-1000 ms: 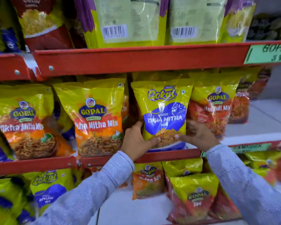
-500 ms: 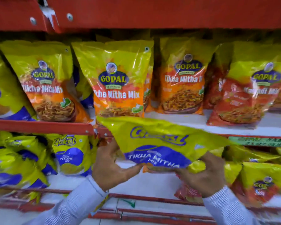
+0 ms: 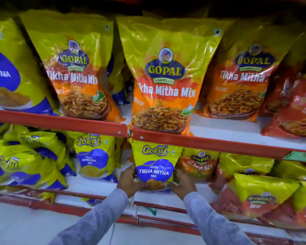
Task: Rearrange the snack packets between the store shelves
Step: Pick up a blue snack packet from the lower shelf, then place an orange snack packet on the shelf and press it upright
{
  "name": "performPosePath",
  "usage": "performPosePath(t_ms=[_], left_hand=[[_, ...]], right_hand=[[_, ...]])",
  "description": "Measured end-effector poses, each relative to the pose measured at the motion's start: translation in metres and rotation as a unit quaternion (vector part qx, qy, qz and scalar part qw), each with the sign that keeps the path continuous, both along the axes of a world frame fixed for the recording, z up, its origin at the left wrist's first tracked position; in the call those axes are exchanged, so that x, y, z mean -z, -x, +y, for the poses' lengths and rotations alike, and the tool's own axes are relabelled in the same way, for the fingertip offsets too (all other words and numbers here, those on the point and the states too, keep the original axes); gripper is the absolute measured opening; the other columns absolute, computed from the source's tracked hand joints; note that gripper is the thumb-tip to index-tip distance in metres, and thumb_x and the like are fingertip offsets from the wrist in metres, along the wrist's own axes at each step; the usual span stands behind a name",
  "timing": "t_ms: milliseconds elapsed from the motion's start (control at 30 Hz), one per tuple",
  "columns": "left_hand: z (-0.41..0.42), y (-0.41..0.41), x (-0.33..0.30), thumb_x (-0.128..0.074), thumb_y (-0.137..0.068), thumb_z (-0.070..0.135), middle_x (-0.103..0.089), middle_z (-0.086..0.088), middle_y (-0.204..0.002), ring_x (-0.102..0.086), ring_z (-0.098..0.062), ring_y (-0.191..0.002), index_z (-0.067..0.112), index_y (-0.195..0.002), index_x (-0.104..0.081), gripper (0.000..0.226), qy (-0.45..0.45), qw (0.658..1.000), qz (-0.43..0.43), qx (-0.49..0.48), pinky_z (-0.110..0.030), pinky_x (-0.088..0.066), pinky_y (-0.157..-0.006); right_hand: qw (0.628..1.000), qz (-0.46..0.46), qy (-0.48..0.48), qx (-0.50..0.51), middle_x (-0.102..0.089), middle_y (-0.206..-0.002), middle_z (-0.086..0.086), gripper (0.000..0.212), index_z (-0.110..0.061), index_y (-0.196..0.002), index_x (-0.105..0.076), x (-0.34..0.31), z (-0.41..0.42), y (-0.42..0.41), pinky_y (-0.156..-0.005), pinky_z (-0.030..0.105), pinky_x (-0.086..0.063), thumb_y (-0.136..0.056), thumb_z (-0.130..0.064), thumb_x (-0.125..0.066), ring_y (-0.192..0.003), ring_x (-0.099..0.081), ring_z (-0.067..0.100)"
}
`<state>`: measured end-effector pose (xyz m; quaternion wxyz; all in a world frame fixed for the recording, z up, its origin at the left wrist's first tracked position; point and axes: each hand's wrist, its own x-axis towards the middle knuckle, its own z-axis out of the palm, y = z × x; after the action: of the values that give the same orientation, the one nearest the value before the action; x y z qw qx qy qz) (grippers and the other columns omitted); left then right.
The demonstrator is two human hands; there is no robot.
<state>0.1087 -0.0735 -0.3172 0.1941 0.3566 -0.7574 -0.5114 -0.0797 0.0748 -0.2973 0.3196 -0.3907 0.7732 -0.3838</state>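
Head view: both hands are clamping the Gokul Tikha Mitha packet (image 3: 156, 167) by its lower corners, left hand (image 3: 130, 181) and right hand (image 3: 181, 183) level, neither nearer. The packet is standing upright, long axis vertical, straight ahead of the hands, over the lower shelf (image 3: 99, 187), between the Nylon Sev packet (image 3: 94, 159) and an orange Gopal packet (image 3: 200, 164). Its top edge is tucking behind the red shelf rail (image 3: 201, 140), so it's partly cut off. Whether its base is touching the shelf, I cannot tell; the fingertips are hidden behind it.
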Motion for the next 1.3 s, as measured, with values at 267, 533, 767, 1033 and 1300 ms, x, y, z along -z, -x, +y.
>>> performPosePath(t_ms=[267,533,767,1033,1300], left_hand=[[0.013,-0.018,-0.077,-0.062,-0.076,0.043,-0.063,-0.011,-0.136,-0.064,-0.036,-0.115,0.017,-0.141,-0.047,0.072,0.22,0.969,-0.104,-0.037,-0.044,-0.056,-0.092],[-0.011,-0.06,-0.208,-0.069,-0.081,0.031,-0.058,-0.011,-0.143,-0.055,-0.037,-0.129,0.018,-0.117,-0.072,0.038,0.621,0.773,-0.008,-0.13,-0.053,-0.046,-0.1],[-0.075,-0.09,-0.258,-0.068,-0.077,0.034,-0.063,-0.01,-0.136,-0.058,-0.035,-0.122,0.013,-0.12,-0.066,0.048,0.564,0.798,0.008,-0.209,-0.049,-0.045,-0.105],[-0.158,-0.102,-0.244,-0.074,-0.057,0.052,-0.068,-0.008,-0.123,-0.067,-0.028,-0.112,0.013,-0.132,-0.05,0.088,0.191,0.972,0.019,-0.137,-0.047,-0.053,-0.1],[-0.154,-0.103,-0.234,-0.091,-0.049,0.021,-0.079,0.009,-0.1,-0.072,-0.011,-0.097,0.025,-0.111,-0.063,0.068,0.113,0.964,0.199,-0.133,-0.021,-0.06,-0.08]], right_hand=[[0.976,0.16,0.087,0.116,-0.078,-0.098,0.003,0.03,-0.017,-0.112,-0.069,-0.053,0.014,-0.026,-0.077,0.024,-0.055,-0.083,-0.011,-0.067,-0.085,-0.074,0.023],[0.798,0.502,0.332,-0.023,-0.066,-0.133,0.009,0.042,-0.007,-0.127,-0.064,-0.204,-0.031,-0.06,-0.106,0.04,-0.049,-0.086,-0.012,-0.063,-0.121,-0.062,0.026],[0.866,0.437,0.24,-0.036,-0.058,-0.14,0.013,0.071,-0.008,-0.146,-0.039,-0.254,-0.112,-0.106,-0.102,0.04,-0.051,-0.084,-0.031,-0.063,-0.125,-0.056,0.027],[0.983,0.162,0.077,-0.037,-0.069,-0.124,0.007,0.082,-0.014,-0.127,-0.055,-0.272,-0.185,-0.114,-0.096,0.037,-0.053,-0.062,-0.055,-0.082,-0.116,-0.064,0.026],[0.975,0.04,0.214,-0.044,-0.076,-0.114,0.001,0.073,-0.021,-0.112,-0.065,-0.258,-0.19,-0.098,-0.098,0.051,-0.056,-0.046,-0.037,-0.091,-0.105,-0.072,0.018]])
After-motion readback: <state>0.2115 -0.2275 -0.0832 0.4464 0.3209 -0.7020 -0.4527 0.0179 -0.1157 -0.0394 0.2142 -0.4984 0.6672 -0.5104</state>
